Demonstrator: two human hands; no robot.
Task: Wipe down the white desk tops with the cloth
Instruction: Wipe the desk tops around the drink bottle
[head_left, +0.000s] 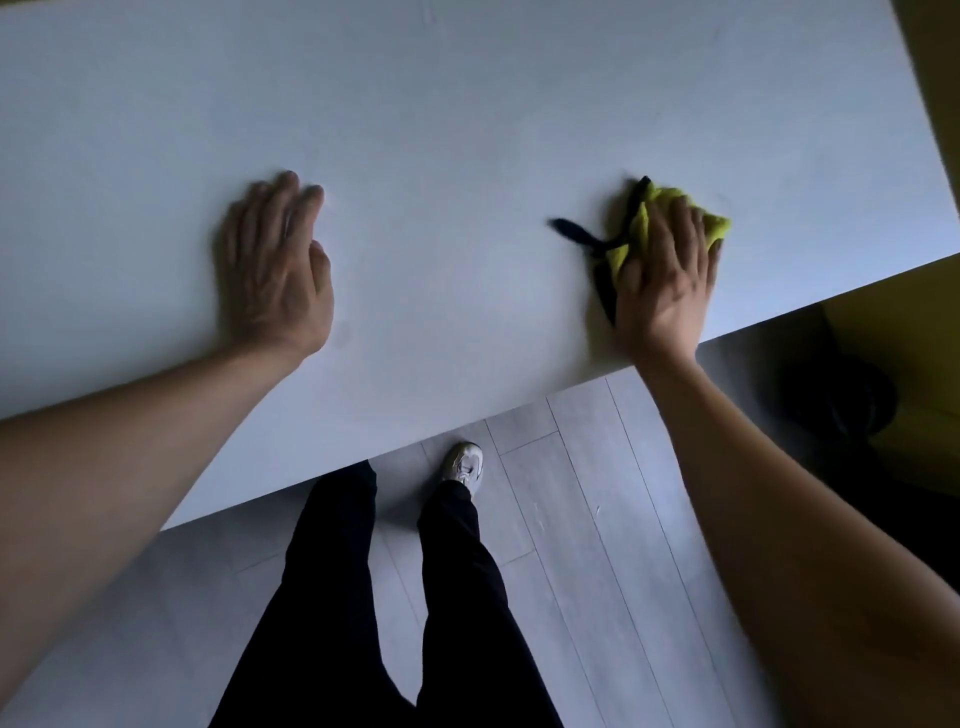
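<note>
Wiping is the step in hand, as I read it from my seat: my right hand (667, 275) lies flat over the yellow cloth (675, 221) with its black trim, pressing it down on the white table (467, 130) near the front edge on the right side. As a grip it is a spread, open palm with fingers straight over the bunched fabric; nothing is pinched, and the cloth pokes out beyond the fingertips and to the left of the thumb. My left hand (275, 265) rests palm-down on bare table well apart from the cloth, fingers straight and together, holding nothing; I judge it is bracing me as I lean in. Both forearms reach forward from the lower corners, the right wrist crossing just over the table edge. Blur on the cloth's trim suggests it is in motion, though I cannot tell which way. Most of the table stretches away ahead and to the left; I cannot tell how much of it is already clean. For the next move I would keep even downward pressure, sweep in overlapping passes toward the far side and the left, and shift the bracing hand before the cloth reaches it. Below the edge I see dark trousers (363, 597), one pale shoe (464, 462) and grey floor (571, 545).
</note>
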